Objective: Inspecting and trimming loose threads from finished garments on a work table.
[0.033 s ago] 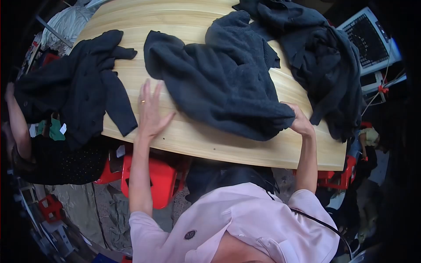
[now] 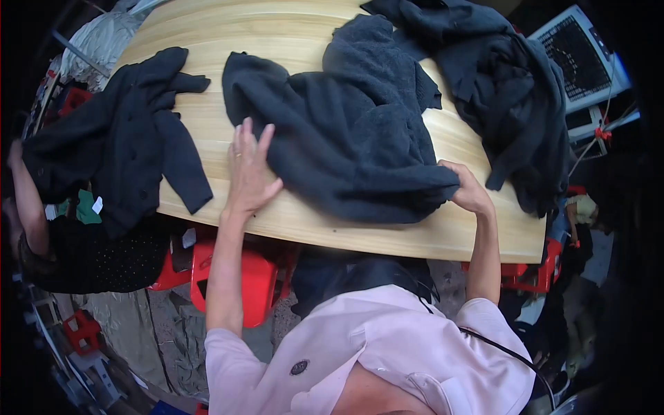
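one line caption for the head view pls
Left hand flat and right hand gripping a dark sweater spread on a wooden table.

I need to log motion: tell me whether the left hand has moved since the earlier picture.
No. The left hand lies flat at the same spot by the near edge of the wooden table.

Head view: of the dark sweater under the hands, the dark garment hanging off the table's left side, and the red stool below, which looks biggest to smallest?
1. Dark sweater, spread widest between the left hand and right hand.
2. Dark garment, somewhat smaller; part hangs off the table.
3. Red stool, smallest, though partly hidden and farther away.
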Action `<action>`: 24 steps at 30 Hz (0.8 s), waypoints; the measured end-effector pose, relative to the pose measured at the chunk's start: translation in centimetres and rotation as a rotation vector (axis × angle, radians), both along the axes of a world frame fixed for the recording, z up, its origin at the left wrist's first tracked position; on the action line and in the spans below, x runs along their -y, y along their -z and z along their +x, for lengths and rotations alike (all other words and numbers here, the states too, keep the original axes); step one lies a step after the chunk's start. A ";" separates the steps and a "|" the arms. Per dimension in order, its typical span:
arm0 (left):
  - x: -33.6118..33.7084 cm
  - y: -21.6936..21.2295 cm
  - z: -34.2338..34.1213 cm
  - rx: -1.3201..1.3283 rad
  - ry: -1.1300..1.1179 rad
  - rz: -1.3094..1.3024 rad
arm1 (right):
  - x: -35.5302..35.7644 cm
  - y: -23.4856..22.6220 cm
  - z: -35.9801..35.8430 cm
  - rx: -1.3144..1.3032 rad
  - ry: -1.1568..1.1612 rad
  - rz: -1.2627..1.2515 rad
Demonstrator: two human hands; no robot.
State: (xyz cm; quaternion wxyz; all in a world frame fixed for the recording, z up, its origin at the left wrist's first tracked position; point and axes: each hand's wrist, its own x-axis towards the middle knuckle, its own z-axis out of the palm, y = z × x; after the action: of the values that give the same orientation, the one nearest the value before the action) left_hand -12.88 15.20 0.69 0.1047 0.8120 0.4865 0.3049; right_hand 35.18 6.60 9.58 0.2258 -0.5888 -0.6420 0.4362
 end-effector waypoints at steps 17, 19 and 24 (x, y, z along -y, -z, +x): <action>7.9 -7.4 6.5 0.115 0.163 0.071 | 9.3 -4.7 8.8 0.248 0.481 0.501; 7.0 -7.4 6.4 0.175 0.143 -0.132 | 8.3 -3.5 10.7 0.159 0.361 0.304; 6.3 -9.0 5.4 0.720 0.151 -0.446 | 7.2 -6.1 12.5 -0.388 0.323 0.281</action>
State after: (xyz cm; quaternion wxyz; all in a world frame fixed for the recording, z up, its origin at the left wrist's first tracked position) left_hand -7.46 8.88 9.67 0.4627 0.6447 0.4120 0.4478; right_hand 47.68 -0.56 15.71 0.4904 -0.5520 -0.5387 0.4057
